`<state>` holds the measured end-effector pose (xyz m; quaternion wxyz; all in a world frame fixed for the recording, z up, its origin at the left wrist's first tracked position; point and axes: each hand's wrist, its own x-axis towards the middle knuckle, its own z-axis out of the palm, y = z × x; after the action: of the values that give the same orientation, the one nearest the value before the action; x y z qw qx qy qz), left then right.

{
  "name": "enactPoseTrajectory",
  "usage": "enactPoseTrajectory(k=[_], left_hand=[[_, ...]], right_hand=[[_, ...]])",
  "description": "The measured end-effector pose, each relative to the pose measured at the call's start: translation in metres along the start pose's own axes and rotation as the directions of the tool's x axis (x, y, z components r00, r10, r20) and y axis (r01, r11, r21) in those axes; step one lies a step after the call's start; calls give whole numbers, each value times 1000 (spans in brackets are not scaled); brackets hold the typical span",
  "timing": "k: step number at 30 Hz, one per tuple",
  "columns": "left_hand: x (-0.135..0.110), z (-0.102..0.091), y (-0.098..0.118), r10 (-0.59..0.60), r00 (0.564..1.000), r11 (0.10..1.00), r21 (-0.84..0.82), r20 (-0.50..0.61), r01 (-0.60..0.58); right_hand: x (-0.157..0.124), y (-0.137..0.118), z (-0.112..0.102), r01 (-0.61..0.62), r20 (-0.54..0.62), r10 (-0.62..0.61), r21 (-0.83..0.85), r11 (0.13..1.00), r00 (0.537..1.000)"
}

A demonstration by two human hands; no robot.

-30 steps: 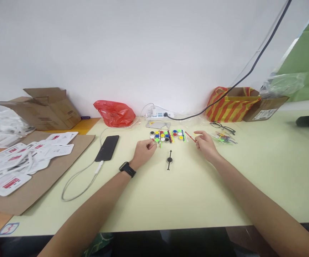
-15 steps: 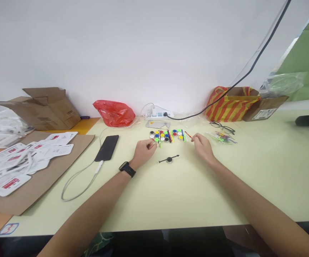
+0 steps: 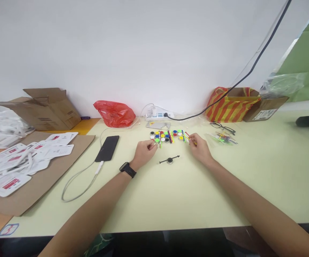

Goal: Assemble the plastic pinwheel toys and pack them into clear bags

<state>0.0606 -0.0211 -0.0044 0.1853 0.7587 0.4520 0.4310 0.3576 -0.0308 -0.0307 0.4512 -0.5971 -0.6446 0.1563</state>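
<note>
My left hand (image 3: 145, 152) is closed in a pinch at the left end of a cluster of small round discs (image 3: 163, 135) in several colours. What its fingertips hold is hidden. My right hand (image 3: 200, 149) is also closed, at the right end of the cluster, with a thin yellow piece (image 3: 194, 142) showing at its fingertips. Just behind those fingers lies a thin red stick (image 3: 186, 133). Coloured sticks (image 3: 170, 136) lie across and between the discs. Between my hands, nearer to me, a black double-pointed arrow (image 3: 174, 157) sits on a clear round base.
Right of my right hand are a clear bag of coloured sticks (image 3: 225, 138) and eyeglasses (image 3: 223, 127). At left are a phone (image 3: 107, 149) with a cable and printed cards (image 3: 14, 182) on cardboard. Behind stand a red bag (image 3: 114, 113), power strip (image 3: 159, 115) and striped bag (image 3: 230, 107).
My right hand has moved slightly left and towards me, from the red stick to the yellow piece. My left hand stays pinched in nearly the same place.
</note>
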Motion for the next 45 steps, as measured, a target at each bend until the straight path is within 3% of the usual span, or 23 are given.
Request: enactPoseTrajectory(k=[14,24,30,36,40,45], left_hand=[[0,0,0,-1,1000,1000,-10,13,1],[0,-1,3,-8,1000,1000,-18,13,8],[-11,-7,28,133,975,991,-40,177,-128],[-19,-2,46,239,869,969,-45,433,-243],[-16,-4,37,208,892,970,29,401,-240],[-7,-17,26,243,901,931,174,359,-320]], right_hand=[[2,-1,-2,15,-25,-15,-16,1000,1000],[1,-5,-6,5,20,-2,-123,992,1000],[3,-14,-16,-43,-11,42,-174,984,999],[4,-15,-20,8,170,7,-85,996,985],[-1,-19,-18,77,293,-79,17,997,953],[-6,-24,-15,114,427,-131,65,991,895]])
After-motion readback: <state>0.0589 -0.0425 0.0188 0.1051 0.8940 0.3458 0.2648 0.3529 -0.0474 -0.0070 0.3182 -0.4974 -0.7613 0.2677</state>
